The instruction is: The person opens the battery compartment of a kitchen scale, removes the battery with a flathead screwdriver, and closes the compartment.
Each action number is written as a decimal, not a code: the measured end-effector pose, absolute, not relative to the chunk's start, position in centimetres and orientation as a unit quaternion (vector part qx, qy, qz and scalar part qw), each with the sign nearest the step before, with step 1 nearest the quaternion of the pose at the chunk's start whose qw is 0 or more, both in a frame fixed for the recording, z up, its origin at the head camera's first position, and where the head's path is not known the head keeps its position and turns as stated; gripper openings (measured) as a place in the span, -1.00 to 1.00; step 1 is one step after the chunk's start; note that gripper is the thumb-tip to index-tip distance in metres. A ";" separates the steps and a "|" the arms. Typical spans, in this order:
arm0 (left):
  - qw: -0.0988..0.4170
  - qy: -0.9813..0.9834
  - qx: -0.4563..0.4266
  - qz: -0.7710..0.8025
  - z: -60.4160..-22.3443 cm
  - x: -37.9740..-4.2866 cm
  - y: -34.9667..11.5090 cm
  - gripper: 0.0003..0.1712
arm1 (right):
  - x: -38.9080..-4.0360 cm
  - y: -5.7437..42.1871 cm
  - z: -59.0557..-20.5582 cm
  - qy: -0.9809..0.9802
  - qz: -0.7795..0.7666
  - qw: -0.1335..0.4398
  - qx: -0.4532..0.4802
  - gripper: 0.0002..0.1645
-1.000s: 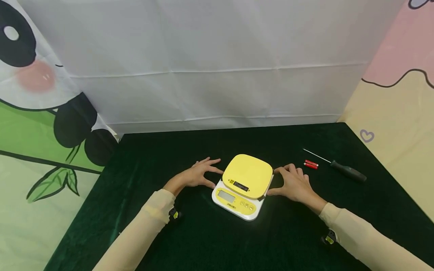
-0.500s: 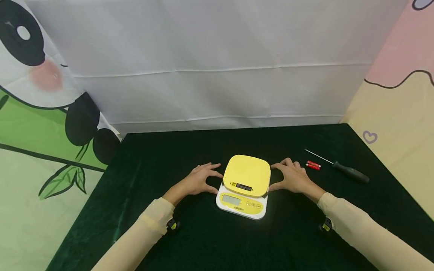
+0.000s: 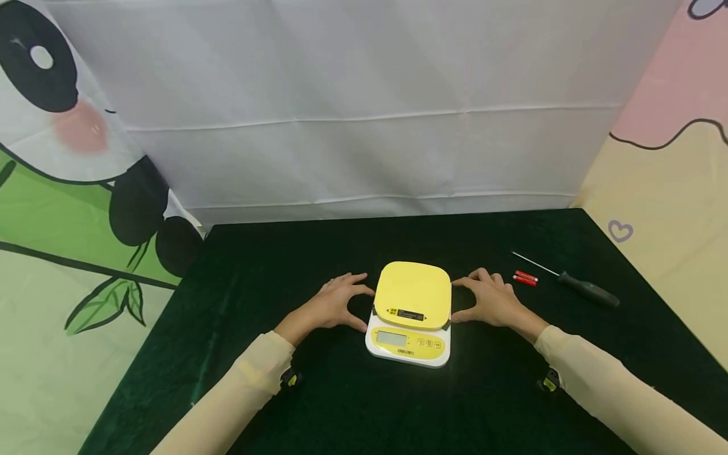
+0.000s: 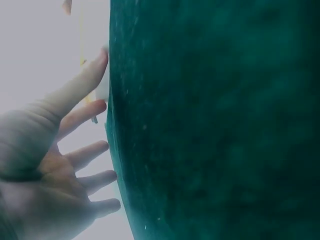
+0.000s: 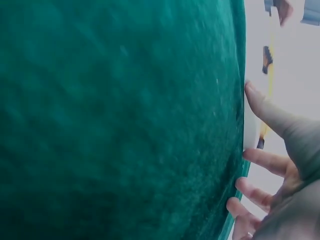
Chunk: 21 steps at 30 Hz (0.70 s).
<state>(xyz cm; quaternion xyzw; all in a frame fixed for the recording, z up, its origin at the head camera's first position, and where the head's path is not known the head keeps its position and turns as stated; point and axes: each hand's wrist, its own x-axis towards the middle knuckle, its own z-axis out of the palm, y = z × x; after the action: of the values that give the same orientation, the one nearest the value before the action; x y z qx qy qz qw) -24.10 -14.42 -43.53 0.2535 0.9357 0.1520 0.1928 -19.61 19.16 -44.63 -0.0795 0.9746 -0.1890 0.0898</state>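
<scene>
A white kitchen scale with a square yellow weighing plate lies on the dark green cloth, its display and buttons facing the wearer. On its left side, my left hand spreads its thumb and index finger to the white edge. My right hand touches the opposite edge with thumb and index fingertip, its other fingers bent loosely. In the left wrist view the left hand's fingers are extended along the cloth. The right wrist view shows the right thumb against the scale's white side.
Right of the right hand lie two red batteries and a screwdriver with a dark handle. The green-covered table ends at a white fabric backdrop. Printed curtains hang at both sides.
The scale has turned slightly counterclockwise, its front edge swinging right, so it sits squarer to the wearer. Both hands have followed its sides with small shifts. Batteries and screwdriver stay in place.
</scene>
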 end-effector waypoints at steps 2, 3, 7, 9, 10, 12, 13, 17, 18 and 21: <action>0.209 0.934 0.252 0.145 -43.6 -24.7 -14.2 -0.10 | -19.0 19.0 -44.6 0.976 -0.185 0.084 -0.083 0.03; 0.216 0.932 0.254 0.143 -43.6 -25.0 -14.2 -0.06 | -18.6 18.9 -44.6 0.976 -0.182 0.082 -0.084 0.05; 0.237 0.925 0.264 0.133 -43.7 -26.0 -14.1 0.07 | -17.4 18.6 -44.7 0.975 -0.182 0.095 -0.086 0.16; 0.246 0.921 0.269 0.135 -43.8 -26.3 -14.1 0.11 | -17.0 18.4 -44.8 0.973 -0.189 0.106 -0.084 0.21; 0.250 0.919 0.272 0.135 -43.9 -26.5 -14.2 0.13 | -16.8 18.2 -44.8 0.971 -0.193 0.111 -0.085 0.24; 0.258 0.916 0.275 0.137 -44.1 -26.7 -14.3 0.17 | -16.5 18.0 -44.9 0.968 -0.202 0.120 -0.089 0.28; 0.261 0.915 0.277 0.138 -44.1 -26.8 -14.4 0.19 | -16.3 17.9 -45.0 0.967 -0.205 0.122 -0.091 0.29; 0.263 0.913 0.280 0.137 -44.5 -27.0 -14.7 0.23 | -16.2 17.8 -45.2 0.964 -0.214 0.124 -0.098 0.32; 0.261 0.914 0.280 0.135 -44.5 -27.0 -14.8 0.23 | -16.2 17.8 -45.2 0.964 -0.215 0.123 -0.100 0.31; 0.256 0.915 0.284 0.132 -44.7 -26.9 -15.0 0.22 | -16.4 17.8 -45.2 0.963 -0.218 0.122 -0.105 0.32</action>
<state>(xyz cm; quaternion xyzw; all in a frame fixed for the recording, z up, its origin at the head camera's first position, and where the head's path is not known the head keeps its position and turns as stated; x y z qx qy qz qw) -26.87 -15.01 -44.67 0.2838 0.9145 0.1320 0.2563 -16.45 17.82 -45.23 -0.1051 0.9626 -0.2178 0.1220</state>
